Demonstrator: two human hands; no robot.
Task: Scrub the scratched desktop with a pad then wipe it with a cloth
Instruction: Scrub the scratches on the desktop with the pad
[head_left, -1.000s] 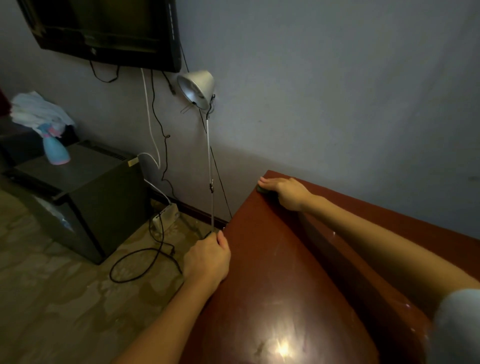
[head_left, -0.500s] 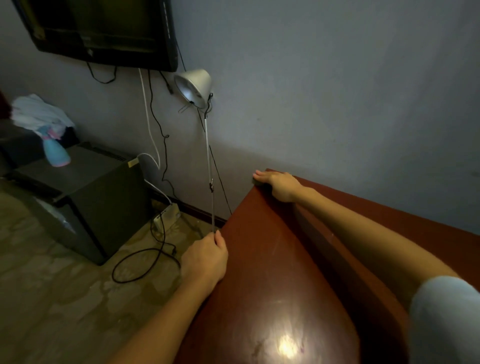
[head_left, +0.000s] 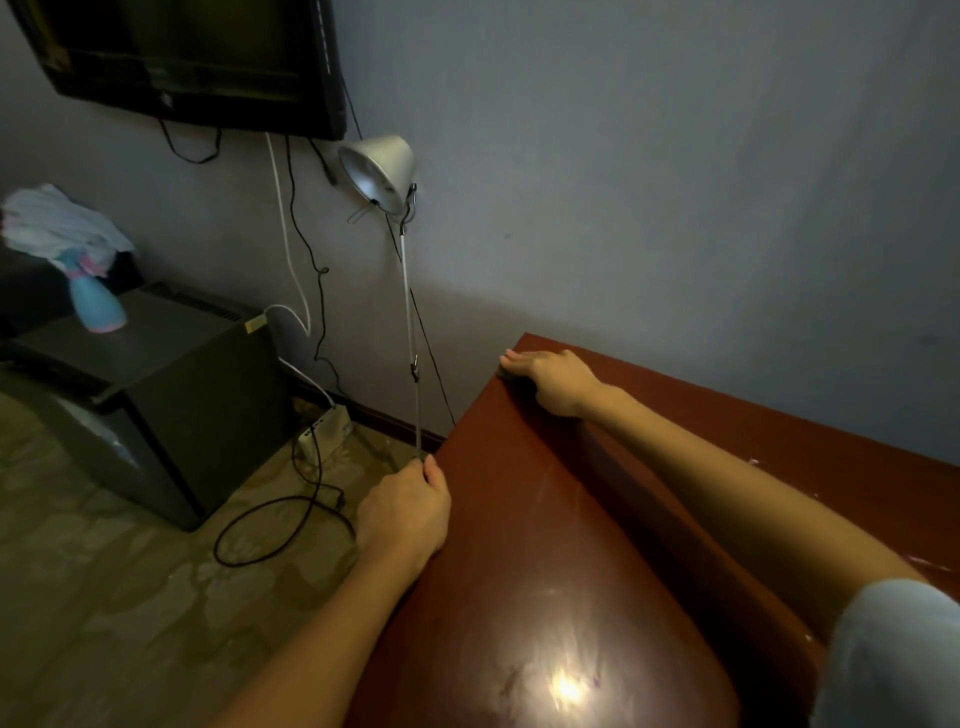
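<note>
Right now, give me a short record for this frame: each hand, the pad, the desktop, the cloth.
left hand: grips the lamp pole at the desktop's left edge
right hand: presses a dark pad, mostly hidden, on the far corner
desktop: red-brown, glossy, faint scratches, glare near the camera
cloth: white, off the desktop, over a spray bottle on a dark cabinet

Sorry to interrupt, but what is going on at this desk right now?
A person is scrubbing the red-brown desktop. Their right hand presses a dark pad, mostly hidden under it, at the far left corner. The left hand grips the thin lamp pole beside the desk's edge. A white cloth lies far left, untouched.
</note>
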